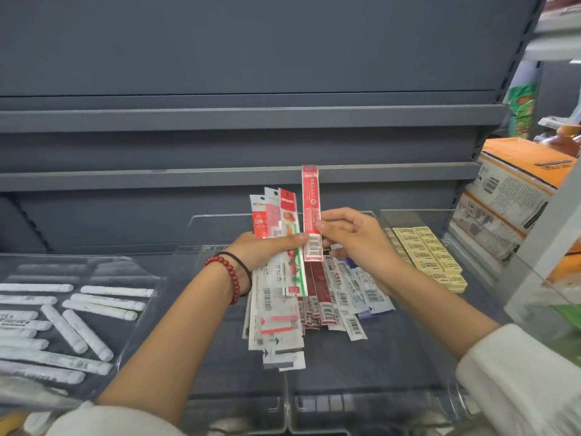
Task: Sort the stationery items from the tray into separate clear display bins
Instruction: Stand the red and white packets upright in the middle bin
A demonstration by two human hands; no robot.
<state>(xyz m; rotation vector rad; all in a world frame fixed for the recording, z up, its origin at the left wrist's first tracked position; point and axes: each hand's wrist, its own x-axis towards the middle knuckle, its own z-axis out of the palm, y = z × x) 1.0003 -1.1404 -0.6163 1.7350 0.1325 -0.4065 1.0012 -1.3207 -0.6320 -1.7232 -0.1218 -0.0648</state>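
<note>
Thumb and forefinger of right hand point(352, 234) clamped low on red packet point(311, 209), near barcode end. Long axis held upright, free end above fingers. Just beside, at left, fanned bundle point(273, 215) gripped by left hand point(267, 250). Pile point(333, 294) left below in bin point(361, 366). Erasers point(427, 256) seen at right.

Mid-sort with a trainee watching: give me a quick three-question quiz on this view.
1. True or false: the right hand pinches one red packet while the left hand grips a fan of packets.
2. What lies in the clear bin at far right? A) scissors B) yellow blocks C) rulers
3. Fill in: the white tubes lie in the clear tray on the ___ side.
Key: 1 true; 2 B; 3 left.
</note>
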